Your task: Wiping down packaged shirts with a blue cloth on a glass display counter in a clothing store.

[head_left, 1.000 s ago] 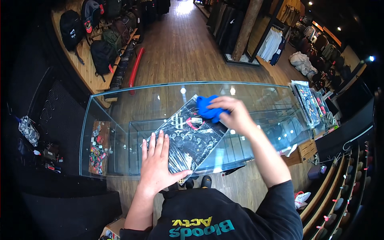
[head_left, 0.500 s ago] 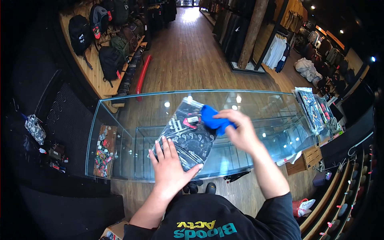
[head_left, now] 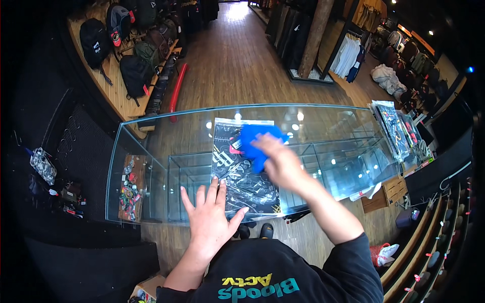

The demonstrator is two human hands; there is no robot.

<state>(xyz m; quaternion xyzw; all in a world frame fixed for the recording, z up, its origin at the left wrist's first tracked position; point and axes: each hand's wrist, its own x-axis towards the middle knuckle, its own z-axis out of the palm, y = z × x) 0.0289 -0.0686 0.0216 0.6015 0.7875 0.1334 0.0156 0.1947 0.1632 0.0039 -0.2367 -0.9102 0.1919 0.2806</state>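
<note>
A black patterned garment in a clear plastic bag [head_left: 247, 189] lies on the glass display counter [head_left: 197, 135] in front of me. My left hand [head_left: 209, 209] is spread, its fingertips and thumb resting at the bag's lower left edge. A bright blue cloth [head_left: 257, 144] is under my right hand [head_left: 280, 161], pressed against the upper part of the bag. The cloth and fingers are slightly blurred by motion. Part of a red tag [head_left: 234, 149] shows through the plastic beside the cloth.
Several bagged garments [head_left: 390, 132] are stacked at the counter's right end. Under the glass at the left lies a wooden board with small colourful items [head_left: 132, 189]. Backpacks [head_left: 135, 76] hang on the left wall. A red tube [head_left: 178, 92] rests on the floor beyond the counter.
The bagged garment has turned from a slant to nearly straight on the counter. My right hand and the blue cloth have moved left over it. My left hand's fingers have spread wider.
</note>
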